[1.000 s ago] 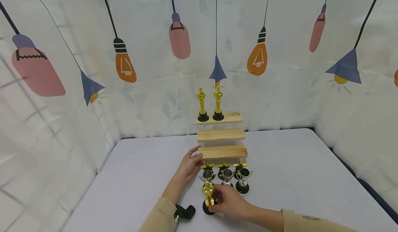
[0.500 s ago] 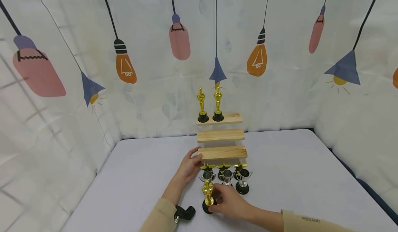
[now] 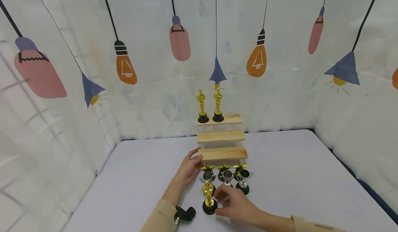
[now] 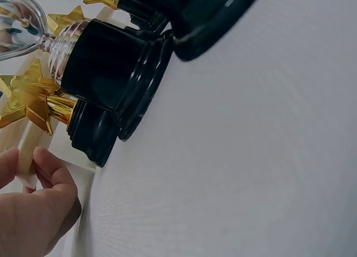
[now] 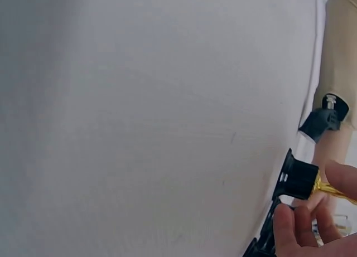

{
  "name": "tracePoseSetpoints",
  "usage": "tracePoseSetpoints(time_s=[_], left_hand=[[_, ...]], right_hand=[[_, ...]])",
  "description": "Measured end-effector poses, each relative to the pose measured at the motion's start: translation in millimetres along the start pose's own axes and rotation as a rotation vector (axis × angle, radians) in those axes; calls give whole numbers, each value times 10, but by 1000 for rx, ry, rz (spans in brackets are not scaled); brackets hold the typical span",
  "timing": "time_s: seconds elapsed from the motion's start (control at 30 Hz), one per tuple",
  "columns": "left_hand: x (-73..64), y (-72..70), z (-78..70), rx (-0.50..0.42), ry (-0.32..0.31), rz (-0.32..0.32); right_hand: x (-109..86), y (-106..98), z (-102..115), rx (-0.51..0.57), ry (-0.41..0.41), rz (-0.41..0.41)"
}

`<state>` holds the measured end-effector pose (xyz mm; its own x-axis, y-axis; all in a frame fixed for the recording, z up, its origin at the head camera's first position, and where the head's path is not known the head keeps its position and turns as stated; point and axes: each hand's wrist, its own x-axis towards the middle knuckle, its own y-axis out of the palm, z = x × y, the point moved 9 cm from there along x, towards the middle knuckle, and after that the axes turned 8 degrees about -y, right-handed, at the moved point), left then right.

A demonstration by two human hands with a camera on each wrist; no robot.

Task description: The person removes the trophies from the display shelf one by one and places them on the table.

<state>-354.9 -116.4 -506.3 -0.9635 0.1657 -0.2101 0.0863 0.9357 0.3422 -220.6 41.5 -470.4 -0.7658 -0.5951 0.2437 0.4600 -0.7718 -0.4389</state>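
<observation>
The left hand (image 3: 189, 167) pinched the end of the lowest shelf (image 3: 223, 153), presumably to keep it steady; the right hand (image 3: 237, 204) had its fingers loosely parted beside the front gold statuette (image 3: 208, 194), which stood upright on the counter (image 3: 140, 180), ungripped; silver cups (image 3: 243, 181) and star trophies (image 3: 223, 169) stood in rows behind, probably grouped for easy reach.

My left sleeve (image 3: 160, 215): beige, cuff ending on the forearm. Black band (image 5: 338, 108) at left wrist carries a bent, rounded black block (image 3: 188, 214); small silvery fitting (image 5: 331, 101), ridged. My right sleeve (image 3: 306, 224): matching beige, dark lettering (image 3: 324, 226) near cuff, too small to read.
</observation>
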Motion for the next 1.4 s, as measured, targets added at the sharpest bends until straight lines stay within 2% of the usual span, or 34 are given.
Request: tracePoseSetpoints(time_s=[0.33, 0.83, 1.1, 1.3, 1.4], left_hand=[[3, 7, -4, 15, -10, -7], [-9, 13, -6, 17, -8, -8], [-14, 11, 0, 16, -7, -14], [-7, 8, 6, 16, -9, -14], [-6, 12, 0, 16, -6, -11]], right_hand=[[-110, -199, 103, 51, -10, -3], [-141, -445, 540, 192, -90, 6], [-20, -613, 648, 158, -88, -14], [126, -785, 785, 101, -152, -63], [191, -874, 819, 99, -152, -95]])
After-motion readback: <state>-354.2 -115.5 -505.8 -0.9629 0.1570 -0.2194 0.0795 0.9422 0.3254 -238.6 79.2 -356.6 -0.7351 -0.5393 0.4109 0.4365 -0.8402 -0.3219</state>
